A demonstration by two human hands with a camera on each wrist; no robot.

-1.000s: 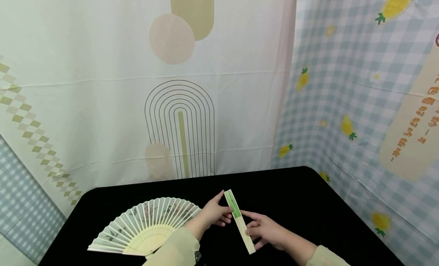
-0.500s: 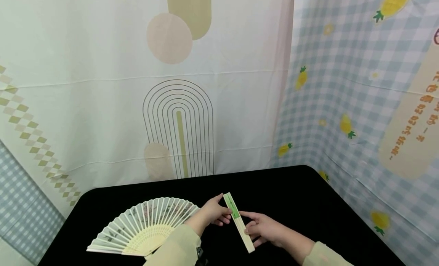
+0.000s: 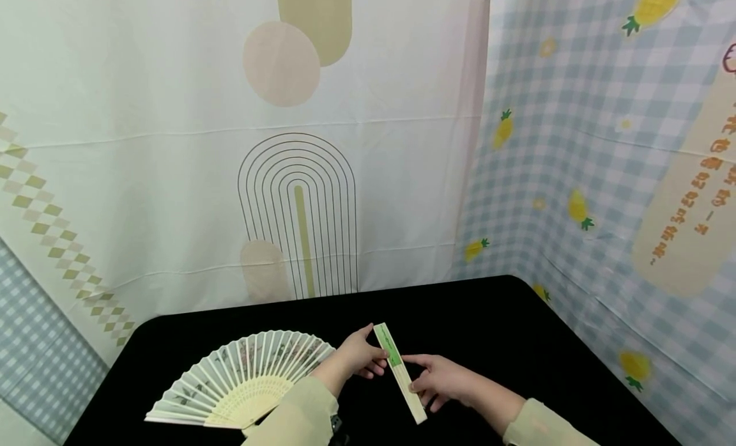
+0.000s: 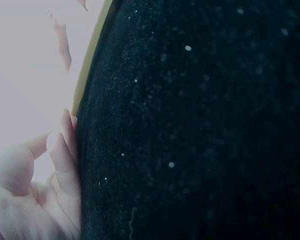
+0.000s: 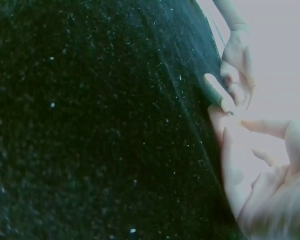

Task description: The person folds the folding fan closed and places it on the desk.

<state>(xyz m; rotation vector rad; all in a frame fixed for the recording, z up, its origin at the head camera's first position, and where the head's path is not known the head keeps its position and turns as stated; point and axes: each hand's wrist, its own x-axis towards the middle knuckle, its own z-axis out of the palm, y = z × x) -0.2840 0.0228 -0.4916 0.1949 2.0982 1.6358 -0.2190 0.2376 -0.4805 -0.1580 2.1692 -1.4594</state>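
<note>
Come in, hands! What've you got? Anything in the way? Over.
Left hand holding closed fan by green band. Right hand holding lower part. Open fan to the left, likely not in the way.

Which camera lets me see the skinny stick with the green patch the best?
The head view: the skinny stick shows both ends there, plus its green patch, between the left hand and right hand. The left wrist view seems to show just its thin edge; the right wrist view, probably only a short piece.

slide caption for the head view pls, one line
Left hand and right hand hold a folded green-and-cream fan at a black table, an open floral fan at left.
</note>
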